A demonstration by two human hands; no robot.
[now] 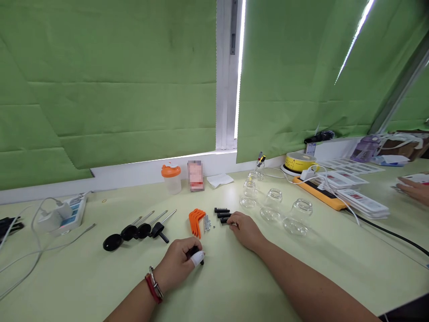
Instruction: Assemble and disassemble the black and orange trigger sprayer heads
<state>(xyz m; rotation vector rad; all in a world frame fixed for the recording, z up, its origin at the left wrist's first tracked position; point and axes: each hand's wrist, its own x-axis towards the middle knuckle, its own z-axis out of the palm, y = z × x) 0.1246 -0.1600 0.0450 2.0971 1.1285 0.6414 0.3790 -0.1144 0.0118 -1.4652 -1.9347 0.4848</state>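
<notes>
My left hand [182,257], with white tape on the thumb, is closed around a small black part [202,263] that is mostly hidden by the fingers. My right hand [246,229] is bent down on the table, its fingertips pinched on the nearest of a few short black ribbed pieces [222,215]. Left of these lie slim silver rods [207,222], a tiny metal bit [214,227] and several bent orange handles [195,221]. Farther left, black round lids [144,230] with long metal shafts lie in a row.
Several clear glass jars [296,214] stand beyond my right arm. An orange-lidded cup [172,179], a small pink box [195,176] and a folded paper [220,180] are by the wall. Power strips [72,214] and cables lie left and right. Another person's hand [415,190] rests far right.
</notes>
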